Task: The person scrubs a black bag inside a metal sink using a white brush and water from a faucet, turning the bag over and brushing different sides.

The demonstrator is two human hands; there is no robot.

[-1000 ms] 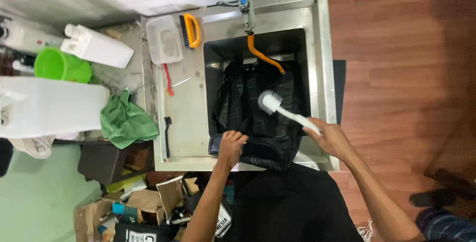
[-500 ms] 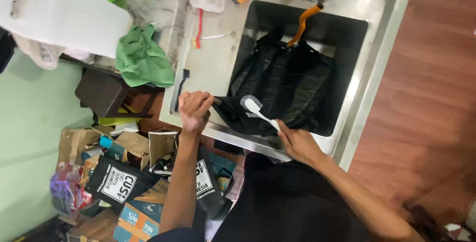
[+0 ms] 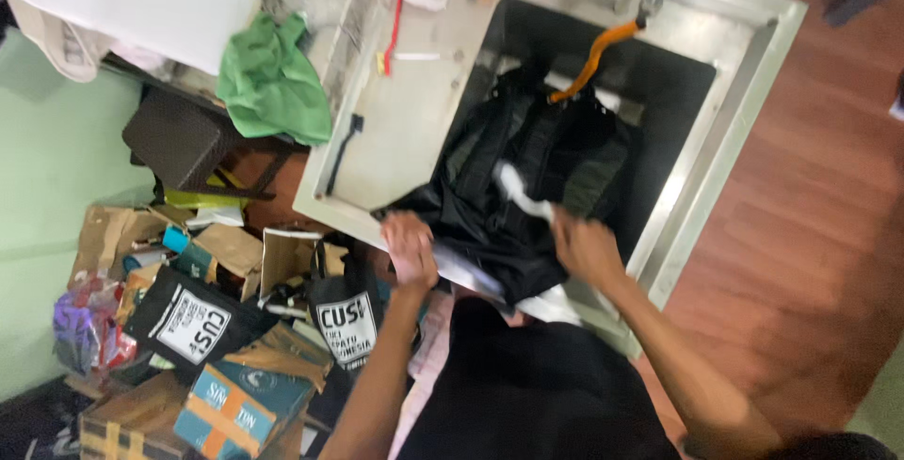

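We wear a black top that fills the view below the steel sink (image 3: 725, 154). Our arms are bare from there up to the left hand (image 3: 411, 251) and right hand (image 3: 586, 248), with no gloves on either.

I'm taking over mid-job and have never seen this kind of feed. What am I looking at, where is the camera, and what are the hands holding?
There is no machine here: a person works with bare hands, and the one camera sits on their head, looking down, so the picture is tilted. The left hand grips the edge of a black bag that lies in a steel sink. The right hand holds a white brush against the bag. An orange hose hangs into the sink. On the counter beside it lie a green cloth and a red-handled tool. Boxes and bags clutter the floor.
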